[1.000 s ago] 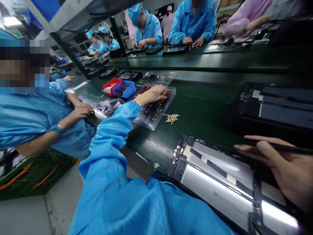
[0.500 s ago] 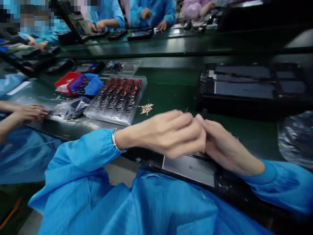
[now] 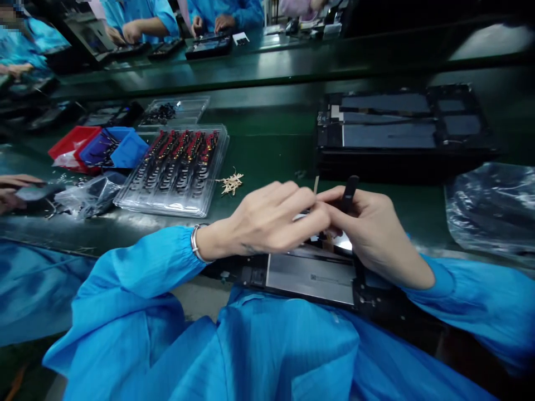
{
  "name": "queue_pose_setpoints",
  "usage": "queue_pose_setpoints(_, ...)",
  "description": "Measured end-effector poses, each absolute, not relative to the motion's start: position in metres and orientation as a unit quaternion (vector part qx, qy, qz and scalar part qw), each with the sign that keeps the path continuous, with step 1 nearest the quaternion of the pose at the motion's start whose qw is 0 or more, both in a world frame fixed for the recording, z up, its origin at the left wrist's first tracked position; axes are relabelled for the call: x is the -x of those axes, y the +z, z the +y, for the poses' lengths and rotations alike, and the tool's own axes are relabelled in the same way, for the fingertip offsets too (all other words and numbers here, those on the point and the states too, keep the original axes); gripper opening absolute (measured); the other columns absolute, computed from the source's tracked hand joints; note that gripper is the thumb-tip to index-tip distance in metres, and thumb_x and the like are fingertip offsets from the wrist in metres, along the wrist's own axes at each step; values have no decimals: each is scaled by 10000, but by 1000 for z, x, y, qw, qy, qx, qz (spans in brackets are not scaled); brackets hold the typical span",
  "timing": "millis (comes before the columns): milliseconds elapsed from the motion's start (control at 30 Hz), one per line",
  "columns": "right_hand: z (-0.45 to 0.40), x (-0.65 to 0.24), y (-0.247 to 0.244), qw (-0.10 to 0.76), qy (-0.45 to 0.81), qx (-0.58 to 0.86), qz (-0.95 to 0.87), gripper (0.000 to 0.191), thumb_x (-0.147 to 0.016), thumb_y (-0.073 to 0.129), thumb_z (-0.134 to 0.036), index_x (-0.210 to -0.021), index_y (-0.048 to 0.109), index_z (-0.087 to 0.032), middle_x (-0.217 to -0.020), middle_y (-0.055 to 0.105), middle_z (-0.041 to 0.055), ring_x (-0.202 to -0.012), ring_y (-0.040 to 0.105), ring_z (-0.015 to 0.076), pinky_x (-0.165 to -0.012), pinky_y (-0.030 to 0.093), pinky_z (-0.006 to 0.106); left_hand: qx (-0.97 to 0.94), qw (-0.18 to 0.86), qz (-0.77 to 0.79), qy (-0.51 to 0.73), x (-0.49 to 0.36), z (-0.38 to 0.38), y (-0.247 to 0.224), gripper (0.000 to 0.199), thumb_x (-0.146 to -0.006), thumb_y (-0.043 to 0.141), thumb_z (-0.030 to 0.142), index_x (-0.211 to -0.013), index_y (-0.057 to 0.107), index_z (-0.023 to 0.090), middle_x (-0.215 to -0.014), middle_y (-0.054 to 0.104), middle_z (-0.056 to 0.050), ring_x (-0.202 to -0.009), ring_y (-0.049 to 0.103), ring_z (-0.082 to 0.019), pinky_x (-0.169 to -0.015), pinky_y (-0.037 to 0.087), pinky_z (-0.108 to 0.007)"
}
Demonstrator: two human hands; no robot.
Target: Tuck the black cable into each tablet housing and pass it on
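My left hand [image 3: 280,217], with a metal bangle at its wrist, is closed, its fingertips meeting those of my right hand; what they pinch is mostly hidden. A thin pale strip [image 3: 316,184] sticks up where the fingers meet. In my right hand [image 3: 376,234], also closed, is a slim black tool [image 3: 350,189] whose flat end rises above the thumb; its tip is out of sight. Both hands are over an opened tablet-like device [image 3: 254,277] at the table's near edge. Its silver battery [image 3: 311,278] faces up.
Left of my hands lie a small pile of pale strips [image 3: 232,182] and a clear tray [image 3: 171,178] of small parts. Beyond are red [image 3: 75,145] and blue [image 3: 131,147] bins. A stack of devices [image 3: 401,156] and a plastic bag [image 3: 493,211] stand right. Co-workers' hands are nearby.
The view has shifted, so the table things appear farther left. My hands have drawn slightly apart at the fingers, showing more of the pale strip and the black tool.
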State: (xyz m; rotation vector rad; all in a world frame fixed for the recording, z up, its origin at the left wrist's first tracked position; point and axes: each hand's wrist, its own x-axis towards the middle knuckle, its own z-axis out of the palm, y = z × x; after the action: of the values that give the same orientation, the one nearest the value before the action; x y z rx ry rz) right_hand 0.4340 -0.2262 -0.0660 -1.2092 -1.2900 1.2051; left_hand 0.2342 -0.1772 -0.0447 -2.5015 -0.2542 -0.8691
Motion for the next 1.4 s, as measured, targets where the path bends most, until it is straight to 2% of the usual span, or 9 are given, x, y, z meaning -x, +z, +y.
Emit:
queue_pose_setpoints(367, -228, -432, -60, 442, 363, 533, -624, 155, -894, 702, -322, -874, 793, -198, -657, 675, 0, -507, 543, 106, -474, 418, 238, 915, 274, -190, -228, -236, -189, -43, 290, -1066, 414, 81, -903, 641, 158, -775, 641, -34, -722, 607, -152, -640, 428, -310)
queue_pose_setpoints(500, -226, -433, -64, 433, 346, 524, -647, 117, -887, 686, -261, -832, 774, -206, -649, 672, -5, -511, 552, 105, -473, 407, 233, 910, 281, -182, -243, -234, -184, -46, 287, -1070, 417, 125, -861, 607, 177, -736, 598, -28, -702, 583, -165, -621, 390, -332)
queue_pose_setpoints(733, -220, -437, -70, 418, 465, 546, -557, 225, -838, 789, -398, -865, 752, -177, -583, 596, 8, -475, 550, 139, -370, 426, 246, 867, 250, -419, -103, -165, -131, -54, 211, -1049, 442, 155, -952, 629, 157, -914, 666, -83, -836, 616, -211, -695, 424, -325)
queue_pose_setpoints(900, -216, -437, -78, 421, 533, 539, -498, 271, -782, 857, -417, -860, 745, -182, -567, 560, 0, -487, 530, 127, -370, 429, 230, 865, 175, -467, 45, -135, -113, -61, 268, -1027, 415, 100, -1009, 681, 132, -992, 676, -128, -876, 627, -246, -709, 445, -336)
queue_pose_setpoints(1067, -217, -435, -76, 423, 558, 538, -470, 298, -761, 882, -441, -849, 733, -198, -542, 514, -17, -485, 495, 123, -370, 403, 234, 885, 162, -434, -52, -155, -129, -63, 316, -1038, 402, 92, -1129, 705, 98, -1087, 671, -165, -971, 619, -264, -827, 486, -369)
queue_pose_setpoints(1133, -219, -433, -76, 426, 557, 541, -464, 314, -757, 886, -461, -857, 737, -203, -539, 511, -19, -486, 492, 125, -376, 388, 238, 893, 73, -406, -181, -174, -139, -68, 286, -1071, 458, 189, -1089, 736, 125, -1030, 684, -128, -949, 627, -232, -838, 495, -349)
queue_pose_setpoints(1233, -221, -430, -80, 437, 544, 538, -473, 324, -761, 881, -482, -860, 737, -209, -546, 529, -19, -493, 485, 119, -406, 372, 243, 852, -239, -341, -316, -206, -153, -73, 279, -1067, 563, 359, -1113, 763, 169, -994, 714, -69, -916, 660, -169, -827, 508, -282)
queue_pose_setpoints(1333, -222, -431, -82, 450, 522, 525, -499, 298, -784, 862, -456, -857, 732, -198, -582, 556, -18, -519, 485, 113, -475, 400, 257, 745, -511, -291, -315, -229, -158, -70, 372, -1029, 609, 486, -1023, 767, 150, -959, 742, -49, -900, 677, -147, -802, 504, -243)
queue_pose_setpoints(1400, -221, -433, -80, 463, 492, 522, -520, 255, -828, 821, -429, -907, 752, -198, -599, 562, -18, -552, 496, 117, -520, 410, 265, 716, -560, -282, -307, -235, -157, -65, 362, -996, 652, 473, -917, 752, 134, -902, 738, -36, -856, 658, -131, -773, 477, -228)
